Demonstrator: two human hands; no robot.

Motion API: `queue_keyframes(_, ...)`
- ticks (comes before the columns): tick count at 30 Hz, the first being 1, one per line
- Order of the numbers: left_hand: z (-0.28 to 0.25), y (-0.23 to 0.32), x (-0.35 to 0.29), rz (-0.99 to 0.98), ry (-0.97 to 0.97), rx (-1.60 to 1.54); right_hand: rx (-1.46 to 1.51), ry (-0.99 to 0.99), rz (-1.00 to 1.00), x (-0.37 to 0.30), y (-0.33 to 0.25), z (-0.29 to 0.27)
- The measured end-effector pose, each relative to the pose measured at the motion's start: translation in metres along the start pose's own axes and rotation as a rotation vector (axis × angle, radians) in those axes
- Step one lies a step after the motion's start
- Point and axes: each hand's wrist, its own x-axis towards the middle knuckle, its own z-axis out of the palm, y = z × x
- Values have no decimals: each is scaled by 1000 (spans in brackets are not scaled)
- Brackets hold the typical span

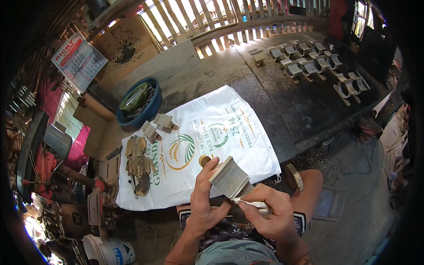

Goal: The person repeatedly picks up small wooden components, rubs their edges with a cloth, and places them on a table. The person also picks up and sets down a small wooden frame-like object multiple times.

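My left hand (204,204) grips a small wooden piece (229,177) with a curved, grooved face, held tilted above my lap. Pinched in my right hand (274,213) is a folded pale scrap (257,204), sandpaper or cloth, I cannot tell which. Its tip touches the near edge of the wooden piece. Just beyond my left fingertips a round brownish thing (204,160) rests on a white woven sack (265,154). Two similar wooden pieces, one of them a small block-like stand (163,121), lie farther up the sack. Left of them is a pile of wooden offcuts (139,161).
Several curved wooden pieces (310,67) stand in rows on the dark table (282,106) at the far right. A blue basin (154,106) with tools sits behind the sack. At lower left are a clamp-like machine (95,205) and a white bucket (93,248). A clear plastic tray (330,203) lies at right.
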Motion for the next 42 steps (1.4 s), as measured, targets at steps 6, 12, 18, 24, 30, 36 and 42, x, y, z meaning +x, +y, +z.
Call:
queue_keyframes(6, -1, -1, 0, 7, -3, 11, -3, 3, 3, 2, 2, 4)
queue_keyframes(12, -1, -1, 0, -1, 4, 15, 11, -2, 15, 0, 4, 4)
queue_keyframes(18, -1, -1, 1, 13, 13, 17, 31, 37, 49, 0, 5, 2)
queue_keyframes(24, 0, 0, 0, 0, 21, 22, 26, 148, 57, 2, 11, 4)
queue_keyframes(30, -1, 2, 0, -3, 19, 28, -24, 200, 57, 3, 15, 1)
queue_keyframes(36, -2, 2, -3, -20, 19, 23, -48, 219, 76, 5, 19, -1)
queue_keyframes(42, -9, -5, -11, -88, -11, -15, -135, 184, 126, 2, 30, 4)
